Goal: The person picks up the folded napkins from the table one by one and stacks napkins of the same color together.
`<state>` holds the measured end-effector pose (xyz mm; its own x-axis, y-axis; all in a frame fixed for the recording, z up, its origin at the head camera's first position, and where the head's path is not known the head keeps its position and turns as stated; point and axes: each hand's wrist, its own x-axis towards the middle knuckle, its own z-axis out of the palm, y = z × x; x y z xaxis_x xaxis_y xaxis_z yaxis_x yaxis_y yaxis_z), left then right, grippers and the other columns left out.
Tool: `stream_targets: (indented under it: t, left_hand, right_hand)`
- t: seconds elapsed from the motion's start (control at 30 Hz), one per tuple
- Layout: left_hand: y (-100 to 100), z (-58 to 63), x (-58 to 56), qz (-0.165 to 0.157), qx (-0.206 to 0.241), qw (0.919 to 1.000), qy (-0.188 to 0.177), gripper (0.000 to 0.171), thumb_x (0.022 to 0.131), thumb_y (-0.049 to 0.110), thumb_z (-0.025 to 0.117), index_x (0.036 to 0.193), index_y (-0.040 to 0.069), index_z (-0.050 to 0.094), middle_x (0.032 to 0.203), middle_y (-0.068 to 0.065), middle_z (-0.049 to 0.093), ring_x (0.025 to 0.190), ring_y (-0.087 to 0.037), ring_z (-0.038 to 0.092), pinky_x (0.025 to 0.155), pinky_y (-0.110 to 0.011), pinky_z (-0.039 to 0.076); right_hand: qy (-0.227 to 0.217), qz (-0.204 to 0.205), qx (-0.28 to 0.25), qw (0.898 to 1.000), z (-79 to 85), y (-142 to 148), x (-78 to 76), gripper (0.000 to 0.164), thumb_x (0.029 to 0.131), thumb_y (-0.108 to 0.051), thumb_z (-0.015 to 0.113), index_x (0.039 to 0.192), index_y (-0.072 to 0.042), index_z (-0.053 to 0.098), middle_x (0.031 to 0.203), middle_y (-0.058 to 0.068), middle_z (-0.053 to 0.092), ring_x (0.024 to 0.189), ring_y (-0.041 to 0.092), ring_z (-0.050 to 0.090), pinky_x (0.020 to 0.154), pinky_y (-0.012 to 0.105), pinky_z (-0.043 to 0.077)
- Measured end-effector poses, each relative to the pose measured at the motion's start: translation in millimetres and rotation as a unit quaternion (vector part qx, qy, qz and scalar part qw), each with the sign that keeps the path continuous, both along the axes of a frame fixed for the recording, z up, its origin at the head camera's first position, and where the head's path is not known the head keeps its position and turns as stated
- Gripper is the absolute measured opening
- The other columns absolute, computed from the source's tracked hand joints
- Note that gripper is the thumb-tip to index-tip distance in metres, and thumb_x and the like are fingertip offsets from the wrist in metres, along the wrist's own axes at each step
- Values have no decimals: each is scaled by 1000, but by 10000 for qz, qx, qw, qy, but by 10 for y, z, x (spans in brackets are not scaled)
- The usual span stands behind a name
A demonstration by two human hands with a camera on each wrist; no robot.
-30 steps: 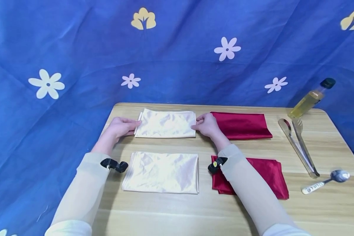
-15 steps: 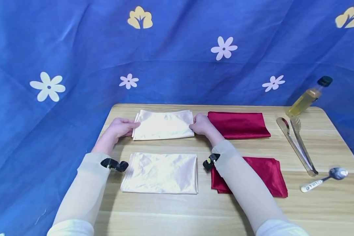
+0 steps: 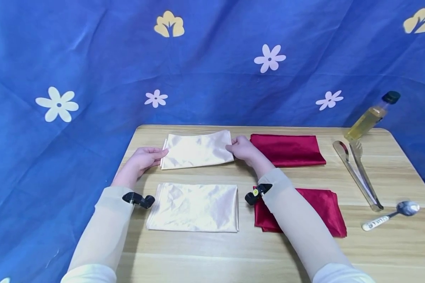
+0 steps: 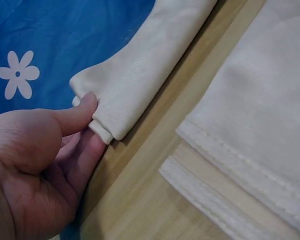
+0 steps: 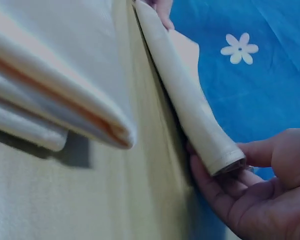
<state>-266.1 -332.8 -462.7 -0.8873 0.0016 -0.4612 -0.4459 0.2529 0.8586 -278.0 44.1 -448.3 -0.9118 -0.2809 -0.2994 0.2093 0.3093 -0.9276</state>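
Observation:
In the head view a folded white satin cloth (image 3: 197, 150) lies at the back left of the table, its near edge slanting up to the right. My left hand (image 3: 146, 158) pinches its left end, thumb on top and fingers beneath, as the left wrist view shows. At the opposite end my right hand (image 3: 243, 148) grips the cloth between thumb and fingers. The right wrist view shows this end (image 5: 222, 157) bent into a rounded fold. A second folded white cloth (image 3: 194, 207) lies flat nearer to me, touched by neither hand.
Two folded dark red cloths lie to the right, one at the back (image 3: 287, 150) and one in front (image 3: 320, 208), partly under my right forearm. Farther right are metal tongs (image 3: 359, 177), a spoon (image 3: 391, 215) and an oil bottle (image 3: 368, 120). A blue curtain (image 3: 212, 59) hangs behind.
The back white cloth has shifted slightly toward me, and its near edge now slopes up to the right. My left hand has come a little nearer. Both hands keep hold of the cloth.

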Motion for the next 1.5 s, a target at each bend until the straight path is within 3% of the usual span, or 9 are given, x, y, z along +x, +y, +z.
stream_targets:
  t: [0.1,0.17,0.3,0.37,0.47,0.7,0.9,1.23,1.5]
  left_hand:
    - [25,-12,-10,-6,19,10000,14,57,101,25,77,140,-10,53,102,8,68,90,1,67,85,-16,57]
    - [37,-13,-14,6,3,10000,27,58,101,25,77,141,-10,53,106,6,67,91,1,66,85,-16,57]
    - [53,-10,-11,70,-158,9998,84,66,100,30,78,146,-9,51,126,-6,64,96,0,65,87,-16,56]
    - [56,-7,-3,166,-243,9995,118,70,99,32,79,149,-8,51,137,-11,61,97,0,66,88,-16,56]
    - [52,-6,-1,380,-185,9989,184,70,97,32,81,150,-5,53,144,-13,60,98,1,67,90,-17,57]
    - [29,57,83,681,301,9970,204,61,101,22,77,151,-4,53,114,6,67,96,-1,67,90,-19,57]
    - [87,217,150,749,288,9961,357,56,101,20,76,147,-6,56,115,4,65,99,-9,62,88,-19,58]
    - [92,354,181,669,156,9948,750,52,100,20,78,141,-6,60,108,6,67,96,-8,63,85,-18,58]
    - [114,489,271,767,430,9923,875,31,98,17,80,123,2,71,100,8,72,89,-7,66,81,-20,60]
  right_hand:
    - [-674,-168,-695,9952,-73,54,-33,13,106,-9,65,106,4,61,87,5,62,76,13,61,69,24,53]
    - [-1017,-229,-1059,9889,-108,85,-50,12,106,-8,66,103,4,65,88,6,64,77,14,64,70,24,57]
    - [-1296,-356,-1411,9808,-140,123,-74,8,103,-4,69,100,2,65,89,5,67,79,15,67,73,26,59]
    - [-1288,-374,-1498,9796,-141,121,-81,7,102,-2,69,106,4,67,91,6,69,81,15,68,75,27,60]
    - [-1234,-416,-1597,9785,-138,106,-92,19,101,1,70,119,8,68,97,8,71,86,16,71,79,29,62]
    - [-964,-671,-1827,9761,-91,41,-64,27,98,5,72,123,12,68,100,13,74,86,18,73,83,34,64]
    - [-844,-886,-1965,9728,-25,61,-20,34,96,6,73,129,12,67,105,14,73,90,19,73,89,36,63]
    - [-884,-1071,-2084,9681,98,150,79,14,92,6,79,105,4,74,97,12,75,83,16,72,78,30,64]
    - [-763,-987,-2244,9665,199,197,190,16,93,4,78,108,6,75,92,8,76,81,15,72,74,29,64]
